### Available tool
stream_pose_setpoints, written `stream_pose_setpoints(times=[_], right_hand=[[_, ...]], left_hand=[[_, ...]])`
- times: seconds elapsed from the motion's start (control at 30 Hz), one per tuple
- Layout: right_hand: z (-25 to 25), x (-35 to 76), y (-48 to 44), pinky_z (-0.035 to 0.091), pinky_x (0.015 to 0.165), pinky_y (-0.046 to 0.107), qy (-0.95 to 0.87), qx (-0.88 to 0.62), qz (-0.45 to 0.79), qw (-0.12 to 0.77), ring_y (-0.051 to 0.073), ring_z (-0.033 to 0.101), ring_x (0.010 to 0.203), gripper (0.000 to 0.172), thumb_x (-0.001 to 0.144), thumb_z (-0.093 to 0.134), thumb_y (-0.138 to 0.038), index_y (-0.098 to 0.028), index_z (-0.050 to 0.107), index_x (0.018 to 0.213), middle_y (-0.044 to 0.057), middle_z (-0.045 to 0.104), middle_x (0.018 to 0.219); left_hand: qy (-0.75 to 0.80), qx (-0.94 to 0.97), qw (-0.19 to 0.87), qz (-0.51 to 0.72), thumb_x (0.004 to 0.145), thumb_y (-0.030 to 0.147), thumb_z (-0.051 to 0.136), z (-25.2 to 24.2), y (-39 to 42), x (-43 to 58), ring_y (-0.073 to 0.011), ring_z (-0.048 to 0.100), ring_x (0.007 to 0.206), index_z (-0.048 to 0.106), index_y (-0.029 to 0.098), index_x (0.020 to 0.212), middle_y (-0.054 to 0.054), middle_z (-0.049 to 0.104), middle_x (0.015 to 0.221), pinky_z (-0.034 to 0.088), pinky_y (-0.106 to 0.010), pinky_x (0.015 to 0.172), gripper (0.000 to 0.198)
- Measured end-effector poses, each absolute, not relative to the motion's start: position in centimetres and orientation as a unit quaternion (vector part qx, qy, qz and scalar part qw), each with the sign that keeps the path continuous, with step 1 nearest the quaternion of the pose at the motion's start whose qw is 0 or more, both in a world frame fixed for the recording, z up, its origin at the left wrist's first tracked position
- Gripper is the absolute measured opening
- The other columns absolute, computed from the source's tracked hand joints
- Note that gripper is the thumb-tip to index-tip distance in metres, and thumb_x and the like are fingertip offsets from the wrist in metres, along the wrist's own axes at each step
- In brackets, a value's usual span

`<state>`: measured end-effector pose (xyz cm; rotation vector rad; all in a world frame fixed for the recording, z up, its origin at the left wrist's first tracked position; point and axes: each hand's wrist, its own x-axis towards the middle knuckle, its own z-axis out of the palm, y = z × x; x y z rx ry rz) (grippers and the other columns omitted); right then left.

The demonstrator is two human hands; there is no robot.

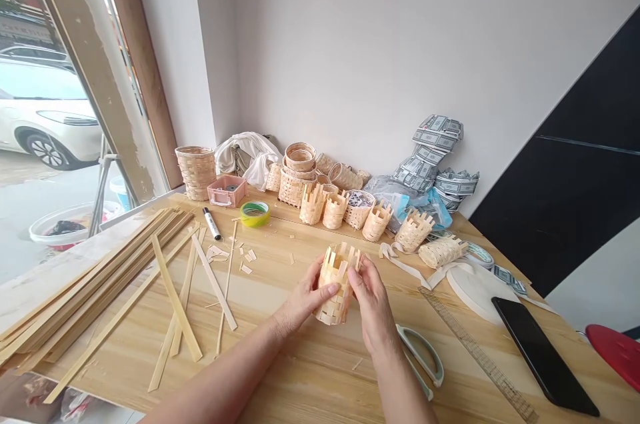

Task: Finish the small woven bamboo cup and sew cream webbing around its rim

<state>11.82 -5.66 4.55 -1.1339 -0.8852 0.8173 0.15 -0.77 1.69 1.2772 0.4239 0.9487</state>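
Both my hands hold a small, unfinished woven bamboo basket (336, 281) just above the wooden table (300, 371). My left hand (301, 301) wraps its left side, thumb pressed on the weave. From the right, my right hand (373, 307) grips it with fingers closed on its wall. Loose strip ends stick up from the basket's rim.
Long bamboo strips (100, 284) lie at the left. Several small baskets (345, 207) line the back, with a tape roll (255, 213), marker (211, 223) and pink box (227, 190). Scissors (423, 354), a ruler (480, 357), a phone (543, 354) and a white disc (475, 287) lie on the right.
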Motion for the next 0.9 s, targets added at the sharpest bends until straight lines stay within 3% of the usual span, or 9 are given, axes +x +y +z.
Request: stream_pose_setpoints(times=[0.27,0.47,0.7,0.9], right_hand=[[4.0,12.1,-5.9,0.043,0.079,0.034,-0.306,-0.429,0.520,0.672,0.024,0.050,0.107,0.054,0.068,0.064,-0.035,-0.025,0.044,0.118,0.005,0.058,0.112],[4.2,11.7,-6.3,0.041,0.084,0.032,-0.305,-0.420,0.513,0.684,0.021,0.050,0.107,0.053,0.072,0.058,-0.027,-0.027,0.042,0.122,0.002,0.058,0.112],[4.5,11.6,-6.2,0.042,0.086,0.035,-0.332,-0.432,0.504,0.670,0.022,0.052,0.106,0.049,0.073,0.057,-0.031,-0.024,0.043,0.120,0.004,0.059,0.112],[4.4,11.7,-6.3,0.044,0.083,0.036,-0.330,-0.447,0.493,0.670,0.023,0.053,0.103,0.049,0.074,0.056,-0.034,-0.022,0.044,0.120,0.006,0.061,0.108]], left_hand=[[0.206,0.634,0.614,0.423,0.079,0.035,0.055,1.3,-0.6,0.2,-0.0247,0.038,0.120,0.032,0.018,0.131,-0.008,0.045,0.130,0.032,-0.036,0.102,0.060],[0.251,0.655,0.591,0.400,0.080,0.039,0.051,0.3,-0.3,0.1,-0.0253,0.037,0.122,0.028,0.017,0.133,-0.008,0.041,0.133,0.027,-0.037,0.104,0.062],[0.242,0.653,0.605,0.386,0.082,0.037,0.049,0.7,-0.3,0.0,-0.0245,0.031,0.126,0.025,0.018,0.135,-0.006,0.035,0.138,0.025,-0.036,0.105,0.061],[0.239,0.637,0.578,0.451,0.082,0.036,0.051,-0.1,-0.5,0.4,-0.0226,0.023,0.130,0.013,0.026,0.137,-0.005,0.024,0.143,0.022,-0.037,0.107,0.068]])
